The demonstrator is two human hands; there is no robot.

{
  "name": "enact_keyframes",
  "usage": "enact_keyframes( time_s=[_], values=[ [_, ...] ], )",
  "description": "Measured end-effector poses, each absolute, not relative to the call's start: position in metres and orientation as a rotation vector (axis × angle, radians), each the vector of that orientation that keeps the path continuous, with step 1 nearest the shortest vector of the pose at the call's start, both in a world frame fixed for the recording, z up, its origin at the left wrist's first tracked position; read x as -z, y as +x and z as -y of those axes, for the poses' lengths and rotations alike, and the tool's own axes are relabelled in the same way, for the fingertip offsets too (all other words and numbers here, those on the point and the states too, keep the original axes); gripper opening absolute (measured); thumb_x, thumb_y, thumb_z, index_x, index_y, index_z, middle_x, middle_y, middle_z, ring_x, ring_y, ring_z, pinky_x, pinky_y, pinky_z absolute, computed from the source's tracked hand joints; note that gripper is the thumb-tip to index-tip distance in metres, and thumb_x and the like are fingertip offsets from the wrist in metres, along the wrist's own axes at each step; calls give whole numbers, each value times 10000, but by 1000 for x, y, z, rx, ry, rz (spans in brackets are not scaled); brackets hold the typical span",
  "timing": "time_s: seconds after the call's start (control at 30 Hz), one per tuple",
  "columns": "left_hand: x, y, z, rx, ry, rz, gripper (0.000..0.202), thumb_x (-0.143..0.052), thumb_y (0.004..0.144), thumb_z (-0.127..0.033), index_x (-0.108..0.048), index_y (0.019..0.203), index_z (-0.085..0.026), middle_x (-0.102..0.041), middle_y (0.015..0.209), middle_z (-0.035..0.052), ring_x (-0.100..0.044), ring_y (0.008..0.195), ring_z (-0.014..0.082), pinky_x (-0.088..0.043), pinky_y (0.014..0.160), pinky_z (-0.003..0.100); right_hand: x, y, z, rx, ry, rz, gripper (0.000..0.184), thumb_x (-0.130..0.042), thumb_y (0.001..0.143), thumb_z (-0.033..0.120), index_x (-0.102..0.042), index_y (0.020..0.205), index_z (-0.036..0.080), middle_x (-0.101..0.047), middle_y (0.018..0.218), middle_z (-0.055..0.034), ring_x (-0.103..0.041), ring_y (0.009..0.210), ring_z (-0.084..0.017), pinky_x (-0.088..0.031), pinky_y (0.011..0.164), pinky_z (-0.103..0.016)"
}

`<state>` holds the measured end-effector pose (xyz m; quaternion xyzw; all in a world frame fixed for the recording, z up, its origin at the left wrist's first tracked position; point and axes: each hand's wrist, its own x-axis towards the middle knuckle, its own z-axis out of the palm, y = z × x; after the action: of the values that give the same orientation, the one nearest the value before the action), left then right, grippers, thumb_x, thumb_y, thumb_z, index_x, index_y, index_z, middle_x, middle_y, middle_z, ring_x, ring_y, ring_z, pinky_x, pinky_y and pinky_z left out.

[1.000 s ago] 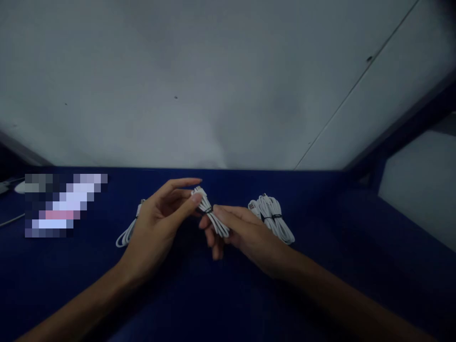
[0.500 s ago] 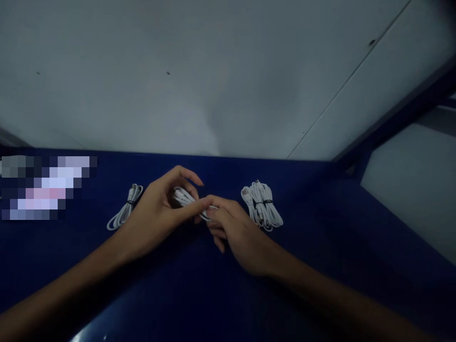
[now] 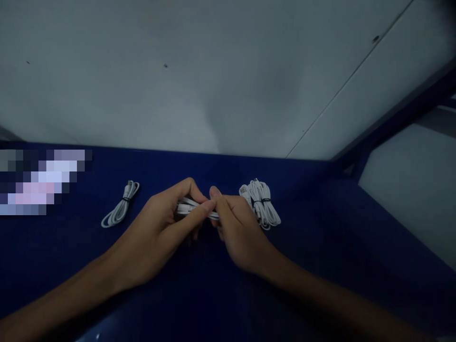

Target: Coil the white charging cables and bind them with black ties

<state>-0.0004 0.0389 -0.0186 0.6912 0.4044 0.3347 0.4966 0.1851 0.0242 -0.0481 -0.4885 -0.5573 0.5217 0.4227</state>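
Observation:
Between my two hands is a coiled white cable (image 3: 185,208), held above the blue table. My left hand (image 3: 166,218) pinches the coil with thumb and fingers around its middle. At the coil's right end, my right hand (image 3: 237,228) has its fingers and thumb closed on the loops; the fingertips partly hide what they grip. To the left lies a single white cable bundle (image 3: 121,205) bound with a black tie. Just beyond my right hand are several more tied white cable bundles (image 3: 264,204), lying side by side and partly covered by that hand.
The blue table (image 3: 185,294) meets a pale wall panel (image 3: 142,95) at its back edge. A pixelated, blurred-out patch (image 3: 46,183) covers something at the far left. On the right, a dark blue frame bar (image 3: 399,114) slants up beside another pale panel (image 3: 409,185).
My left fingers have closed down over the coil, whose left end now lies more level. My right thumb has shifted upward at the coil's right end. The view has moved slightly.

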Motion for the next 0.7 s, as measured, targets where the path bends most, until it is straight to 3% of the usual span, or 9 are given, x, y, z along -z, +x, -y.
enact_keyframes(
  time_s=[0.37, 0.57, 0.7],
  values=[
    [22, -7, -40, -733, 1654, -1015, 106, -682, 1060, -309, -675, 965, -263, -648, 711, -25, -512, 567, 140, -355, 486, 251, 49, 188, -27, -1372, -1241, 1437, 601, -450, 1170, 558, -538, 685, 215, -446, 599, 38, -379, 528, -115, -271, 507, -273],
    [22, -4, -42, -734, 1628, -981, 82, -701, 1056, -305, -689, 986, -264, -665, 714, -30, -546, 584, 143, -391, 503, 241, 51, 185, -29, -1428, -1251, 1353, 569, -503, 1146, 526, -517, 666, 220, -398, 581, 52, -344, 514, -109, -259, 489, -264],
    [22, -1, -43, -755, 1710, -948, 117, -757, 1043, -364, -686, 1057, -272, -749, 820, -17, -678, 682, 172, -478, 565, 253, 49, 186, -34, -1474, -1229, 1269, 557, -519, 1129, 511, -499, 651, 226, -382, 559, 66, -296, 479, -99, -227, 465, -261]
  ],
)
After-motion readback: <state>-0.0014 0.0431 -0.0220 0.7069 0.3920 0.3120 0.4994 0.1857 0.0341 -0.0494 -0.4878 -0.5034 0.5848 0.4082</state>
